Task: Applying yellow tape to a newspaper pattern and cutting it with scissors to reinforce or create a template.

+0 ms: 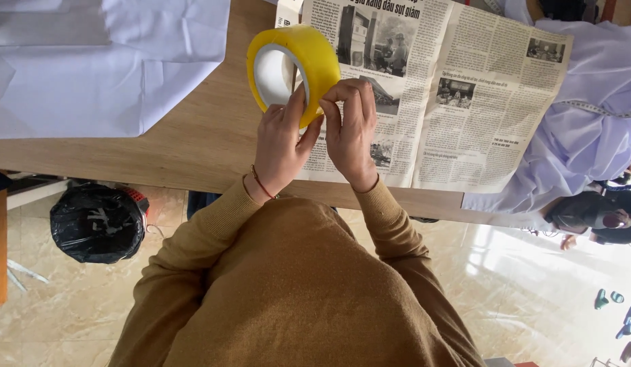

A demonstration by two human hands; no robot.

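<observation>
1. a roll of yellow tape [308,58] is held on edge above the wooden table [193,143], its open core facing left, just over the near-left corner of a spread newspaper [458,102].
2. the left hand [281,146] grips the roll from below, thumb pressed up along the core's rim, the other fingers curled against the roll's near side.
3. the right hand [353,129] meets it from the right, fingers bunched together and bent, their tips pinching at the outer yellow band; both hands touch each other at the roll.
4. a thin red bracelet [261,183] sits on the left wrist, above mustard-brown sleeves.
5. white cloth [125,75] lies at the table's far left, pale lilac cloth [594,122] at the right with a measuring tape [601,109] across it.
6. a black bag [96,221] stands on the tiled floor below the left edge.
</observation>
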